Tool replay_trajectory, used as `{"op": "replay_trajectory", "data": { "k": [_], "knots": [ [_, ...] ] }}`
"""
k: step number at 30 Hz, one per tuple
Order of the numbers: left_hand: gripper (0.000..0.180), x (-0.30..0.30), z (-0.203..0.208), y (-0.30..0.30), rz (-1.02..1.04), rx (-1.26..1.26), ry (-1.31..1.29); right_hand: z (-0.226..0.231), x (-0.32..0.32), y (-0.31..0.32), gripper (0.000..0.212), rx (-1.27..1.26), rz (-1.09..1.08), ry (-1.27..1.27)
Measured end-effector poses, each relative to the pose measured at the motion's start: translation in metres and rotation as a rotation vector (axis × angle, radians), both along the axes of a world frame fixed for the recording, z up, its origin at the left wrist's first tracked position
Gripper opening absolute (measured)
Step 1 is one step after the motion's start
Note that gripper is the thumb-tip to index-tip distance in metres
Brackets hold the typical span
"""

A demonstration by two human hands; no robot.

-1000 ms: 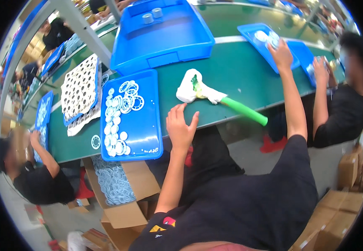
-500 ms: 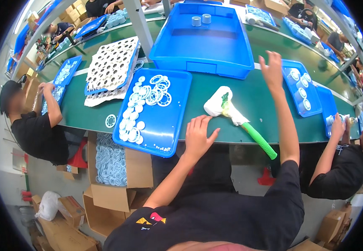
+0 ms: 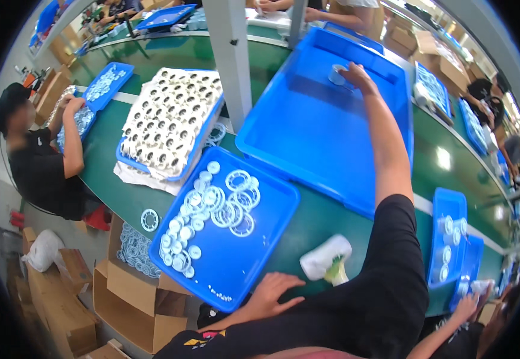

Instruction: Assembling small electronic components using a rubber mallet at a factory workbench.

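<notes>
My right hand point(image 3: 357, 78) reaches deep into the large blue bin point(image 3: 326, 175). Its fingers close on a short pale-blue cylinder point(image 3: 336, 75) standing on the bin floor. Low at the table's near edge, my left hand point(image 3: 273, 292) lies with fingers spread and nothing held. Beside it is a hammer point(image 3: 326, 257), its head wrapped in white; my right sleeve hides most of its green handle. A shallow blue tray point(image 3: 257, 251) left of the hammer carries pale rings point(image 3: 239, 180), small round caps point(image 3: 176, 239) and tiny white bits point(image 3: 219, 295).
Left of a grey post point(image 3: 227, 60) rests a stack of white moulded pulp trays point(image 3: 170, 119). One loose ring point(image 3: 149, 219) lies near the table edge, above a carton of rings point(image 3: 137, 251). At right, a blue tray point(image 3: 448, 206) holds several cylinders. Co-workers sit on both sides.
My right hand has moved forward from beside the bin to the cylinder inside it. The view has turned and shifted, and my left hand stays at the table edge.
</notes>
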State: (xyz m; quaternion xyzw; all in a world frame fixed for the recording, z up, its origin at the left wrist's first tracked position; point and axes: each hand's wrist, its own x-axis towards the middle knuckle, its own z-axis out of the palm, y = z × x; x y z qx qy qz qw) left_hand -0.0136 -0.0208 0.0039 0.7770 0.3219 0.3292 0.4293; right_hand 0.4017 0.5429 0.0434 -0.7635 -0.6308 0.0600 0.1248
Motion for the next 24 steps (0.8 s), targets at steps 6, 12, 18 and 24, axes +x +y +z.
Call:
{"op": "replay_trajectory", "data": {
  "k": [6,12,18,24],
  "knots": [
    [0.042,0.005,0.006,-0.002,0.056,-0.029,0.034,0.008,-0.018,0.025,0.029,-0.04,-0.03,0.112],
    [0.051,0.014,0.006,-0.004,0.209,0.014,-0.035,0.038,-0.064,-0.14,0.027,0.19,0.333,0.258],
    [0.095,0.041,0.056,0.017,0.449,0.41,-0.345,0.097,-0.147,-0.458,0.019,0.035,0.304,1.292],
    [0.074,0.006,0.07,0.015,0.231,0.421,-0.137,0.037,-0.223,-0.592,0.033,-0.23,0.02,1.788]
  ]
}}
